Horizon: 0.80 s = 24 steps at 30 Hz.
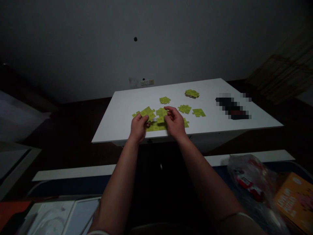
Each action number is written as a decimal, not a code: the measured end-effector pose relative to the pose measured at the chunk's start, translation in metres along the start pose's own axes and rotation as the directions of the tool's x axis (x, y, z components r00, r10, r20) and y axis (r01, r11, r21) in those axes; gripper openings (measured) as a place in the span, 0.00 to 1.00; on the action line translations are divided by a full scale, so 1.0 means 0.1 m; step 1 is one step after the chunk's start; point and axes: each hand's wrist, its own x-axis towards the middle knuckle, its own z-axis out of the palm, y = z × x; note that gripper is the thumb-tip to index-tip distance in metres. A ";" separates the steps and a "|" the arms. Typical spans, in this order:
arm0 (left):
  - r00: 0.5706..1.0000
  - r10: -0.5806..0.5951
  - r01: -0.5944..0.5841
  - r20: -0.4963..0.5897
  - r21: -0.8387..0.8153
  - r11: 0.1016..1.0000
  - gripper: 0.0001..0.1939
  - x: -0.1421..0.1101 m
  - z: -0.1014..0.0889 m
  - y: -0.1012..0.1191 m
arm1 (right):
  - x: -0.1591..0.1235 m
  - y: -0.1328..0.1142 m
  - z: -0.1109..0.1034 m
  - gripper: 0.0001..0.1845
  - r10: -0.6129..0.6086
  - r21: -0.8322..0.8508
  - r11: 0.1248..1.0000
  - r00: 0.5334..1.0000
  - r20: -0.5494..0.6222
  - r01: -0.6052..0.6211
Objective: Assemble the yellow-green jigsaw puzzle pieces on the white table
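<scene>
Left hand (139,128) and right hand (174,122) pinch jigsaw pieces (148,113); yellow-green cardboard, knobbed.

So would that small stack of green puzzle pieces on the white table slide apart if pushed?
Probably yes. The stack of puzzle pieces looks loose, its edges uneven, so it would likely slip apart. The pieces look thin and light, probably stiff card, and the smooth white table should let them slide rather than tip.

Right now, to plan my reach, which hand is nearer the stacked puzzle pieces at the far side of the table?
Right. The right hand is in front of the stacked puzzle pieces and a little to their left. The left hand is also in front of them, but farther to their left.
</scene>
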 end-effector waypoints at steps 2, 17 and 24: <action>1.000 -0.003 0.003 -0.008 -0.004 1.000 0.10 0.00 0.01 0.00 | 0.00 0.01 -0.01 0.24 -0.003 0.000 1.000 1.000 0.013 0.003; 1.000 0.002 -0.003 0.008 0.039 0.999 0.15 0.02 -0.01 0.00 | 0.05 0.17 -0.94 0.28 0.020 -0.107 0.993 0.964 -0.266 -0.050; 0.999 0.011 -0.014 0.046 0.066 0.998 0.12 0.03 -0.07 -0.04 | 0.19 0.29 -1.70 0.26 0.057 -0.362 0.927 0.993 -0.108 -0.093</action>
